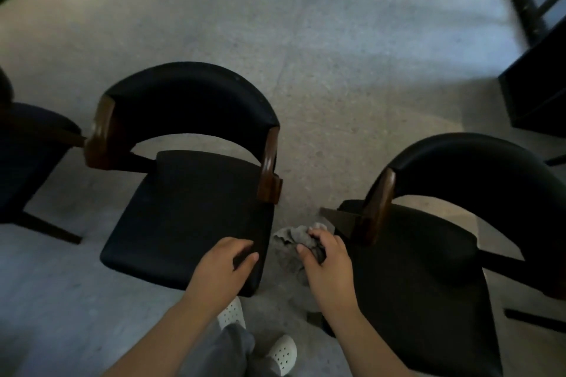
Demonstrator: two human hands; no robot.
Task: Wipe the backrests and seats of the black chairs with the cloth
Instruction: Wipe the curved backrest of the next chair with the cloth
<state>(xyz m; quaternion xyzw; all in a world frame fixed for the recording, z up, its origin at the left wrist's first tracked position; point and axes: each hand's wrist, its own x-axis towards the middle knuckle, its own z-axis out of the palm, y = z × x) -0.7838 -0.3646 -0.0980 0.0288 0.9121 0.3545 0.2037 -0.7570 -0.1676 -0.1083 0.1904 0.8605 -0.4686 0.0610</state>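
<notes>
Head view, looking down at speckled grey floor [337, 86]. Two black chairs stood side by side with a gap between them; part of a third chair [27, 147] showed at the left edge. The middle chair [190, 208] had a curved black backrest [190, 95] with brown wooden arm ends and a black seat. Left hand [223, 263] rested on the front right corner of that seat, fingers loosely curled, gripping nothing. Right hand [327, 263] was clenched around a crumpled grey cloth [291, 242], held over the gap between the two chairs, just beside the right chair [428, 269]. The cloth touched neither seat as far as could be seen. White perforated shoes [283, 353] and grey trousers showed below.
</notes>
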